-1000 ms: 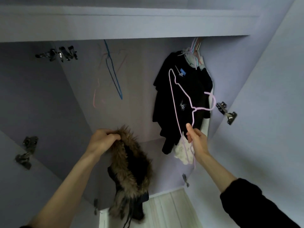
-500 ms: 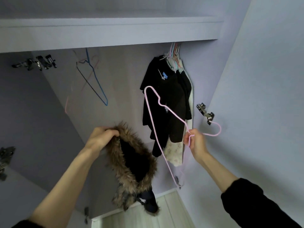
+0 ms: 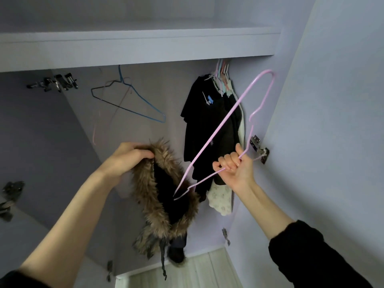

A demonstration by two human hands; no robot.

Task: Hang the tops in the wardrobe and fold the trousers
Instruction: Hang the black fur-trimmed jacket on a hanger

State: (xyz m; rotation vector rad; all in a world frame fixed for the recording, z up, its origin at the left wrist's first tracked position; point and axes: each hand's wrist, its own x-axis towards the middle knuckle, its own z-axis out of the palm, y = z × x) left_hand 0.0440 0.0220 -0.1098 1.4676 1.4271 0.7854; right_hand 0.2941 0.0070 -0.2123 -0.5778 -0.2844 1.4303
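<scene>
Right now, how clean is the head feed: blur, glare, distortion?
Head view: dim, flat light, no glare; wide-angle bends the shelf edge; pink hanger and fur-trimmed coat sharp enough; hung dark tops lose detail in shadow.

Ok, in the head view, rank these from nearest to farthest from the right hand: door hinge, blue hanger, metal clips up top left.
From the right hand:
1. Door hinge, just to its right on the door.
2. Blue hanger, up and left, hanging inside.
3. Metal clips, far upper left.
</scene>
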